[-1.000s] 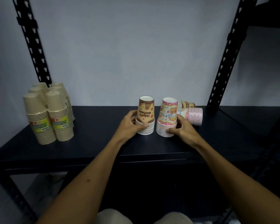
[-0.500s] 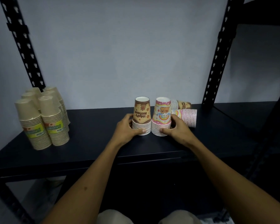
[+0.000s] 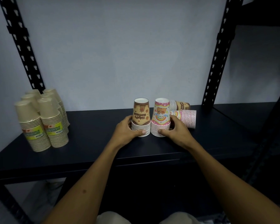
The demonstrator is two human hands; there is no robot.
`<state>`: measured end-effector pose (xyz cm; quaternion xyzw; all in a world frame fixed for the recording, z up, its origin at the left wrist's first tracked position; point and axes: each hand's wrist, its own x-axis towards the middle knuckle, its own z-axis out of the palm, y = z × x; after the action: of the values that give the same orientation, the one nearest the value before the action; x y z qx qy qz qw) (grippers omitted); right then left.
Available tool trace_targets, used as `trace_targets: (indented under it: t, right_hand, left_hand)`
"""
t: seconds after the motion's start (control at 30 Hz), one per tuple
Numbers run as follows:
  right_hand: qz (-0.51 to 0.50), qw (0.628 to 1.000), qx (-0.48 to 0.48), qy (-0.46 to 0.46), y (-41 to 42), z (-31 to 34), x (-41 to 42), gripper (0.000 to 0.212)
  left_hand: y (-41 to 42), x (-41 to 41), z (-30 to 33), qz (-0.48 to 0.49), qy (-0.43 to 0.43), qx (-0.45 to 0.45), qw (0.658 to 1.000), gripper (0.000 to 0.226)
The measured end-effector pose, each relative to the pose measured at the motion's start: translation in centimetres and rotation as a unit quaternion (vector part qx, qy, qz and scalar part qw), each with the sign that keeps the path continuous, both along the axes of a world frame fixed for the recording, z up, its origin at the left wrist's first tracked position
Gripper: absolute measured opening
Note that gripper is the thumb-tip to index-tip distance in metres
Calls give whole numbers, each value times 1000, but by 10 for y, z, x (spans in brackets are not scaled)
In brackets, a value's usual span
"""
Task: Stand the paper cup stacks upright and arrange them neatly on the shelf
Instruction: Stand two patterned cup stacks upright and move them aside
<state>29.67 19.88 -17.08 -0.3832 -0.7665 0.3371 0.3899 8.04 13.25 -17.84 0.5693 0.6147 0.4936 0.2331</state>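
Head camera looks down on your dark shelf. Your left hand curls around the rims of the brown birthday cup stack, thumb across its front. Your right hand grips the pink birthday cup stack the same way. Both stacks stand mouth-down at 12 o'clock from your hands, their lower rims touching each other. At 2 o'clock, just behind your right hand, a second pink stack lies on its side, and a second brown stack lies on its side beyond it. Well apart at 9 o'clock, kraft cup stacks stand clustered mouth-down, wearing yellow-green labels.
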Motion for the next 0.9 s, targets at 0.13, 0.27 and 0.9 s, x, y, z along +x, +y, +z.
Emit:
trace_targets:
  t: [0.13, 0.27, 0.9]
  right_hand:
    - [-2, 1000, -14, 8, 0, -1, 0, 74]
    - [0, 1000, -15, 15, 1, -2, 1, 71]
    - [-1, 1000, -18, 10, -5, -1, 7, 65]
  left_hand:
    - [1, -2, 0, -7, -13, -5, 1000, 88]
    - [0, -1, 0, -9, -23, -2, 1000, 79]
    - [1, 0, 0, 0, -26, -14, 1000, 73]
